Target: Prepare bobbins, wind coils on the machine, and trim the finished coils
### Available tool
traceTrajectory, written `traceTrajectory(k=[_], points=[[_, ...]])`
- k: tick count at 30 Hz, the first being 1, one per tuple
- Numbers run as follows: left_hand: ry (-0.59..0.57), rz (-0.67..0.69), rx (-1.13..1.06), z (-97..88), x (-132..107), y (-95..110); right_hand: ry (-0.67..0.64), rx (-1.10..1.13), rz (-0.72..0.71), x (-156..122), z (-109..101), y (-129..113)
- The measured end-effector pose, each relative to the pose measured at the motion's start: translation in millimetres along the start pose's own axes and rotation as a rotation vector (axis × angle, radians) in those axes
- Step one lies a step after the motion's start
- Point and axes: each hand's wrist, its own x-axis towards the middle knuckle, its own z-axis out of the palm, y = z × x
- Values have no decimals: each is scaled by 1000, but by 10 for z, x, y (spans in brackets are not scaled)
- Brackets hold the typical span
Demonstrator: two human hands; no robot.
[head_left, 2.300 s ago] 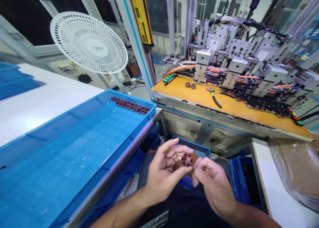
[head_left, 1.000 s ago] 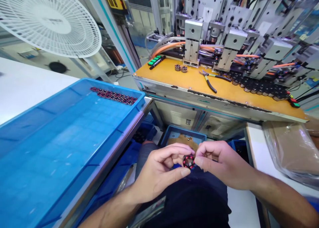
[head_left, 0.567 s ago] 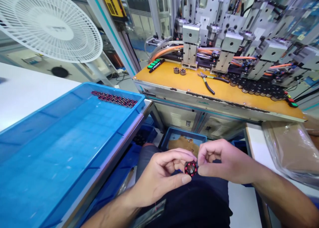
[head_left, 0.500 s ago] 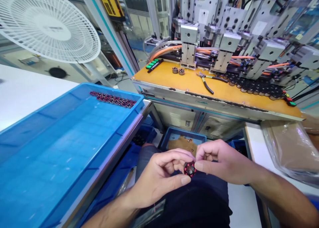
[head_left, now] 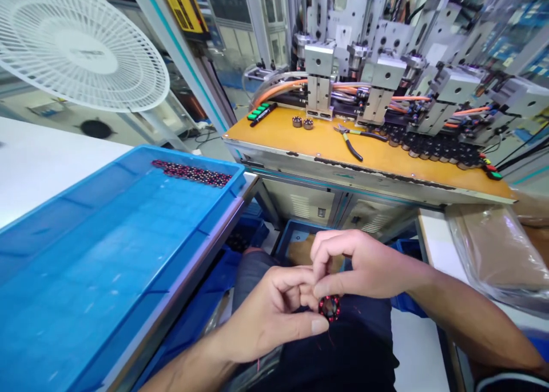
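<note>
And right of the blue tray (head_left: pixel 111 232), our left hand (head_left: pixel 274 318) pinches the ring (head_left: pixel 337 308) by its edge, our right hand (head_left: pixel 358 263) has fingertips pressed together, on what we can't tell, so steady hold, light touch, we'd say.

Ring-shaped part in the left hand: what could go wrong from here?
1. The left hand holds the ring-shaped part at one side, near the fingertips, so it might slip and drop onto the dark clothing below.
2. The right hand's thumb and fingers are close above the part; a bump could turn it in the grip. Whether they pinch anything is too small to tell.
</note>
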Motion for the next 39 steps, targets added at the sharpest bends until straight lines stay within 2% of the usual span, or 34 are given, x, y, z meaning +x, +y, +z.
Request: traceTrajectory(k=[3, 6, 9, 12, 18, 22, 29, 35, 39], points=[[57, 35, -8, -34, -38, -55, 153, 15, 68, -19, 79, 34], [98, 101, -41, -77, -65, -107, 266, 58, 208, -118, 92, 44], [114, 189, -33, -94, -61, -129, 252, 119, 342, -203, 93, 2], [105, 221, 25, -94, -45, -135, 204, 144, 394, -227, 108, -73], [60, 175, -16, -89, -7, -118, 127, -45, 363, -221, 111, -146], [28, 171, -70, -86, 15, -103, 124, -159, 287, -275, 116, -124], [21, 214, -67, -89, 50, -130, 164, -109, 187, -355, 164, -84], [31, 244, -53, -50, 62, -137, 179, -77, 200, -384, 228, -91], [47, 277, -37, -42, 49, -152, 174, -138, 200, -415, 249, -114]])
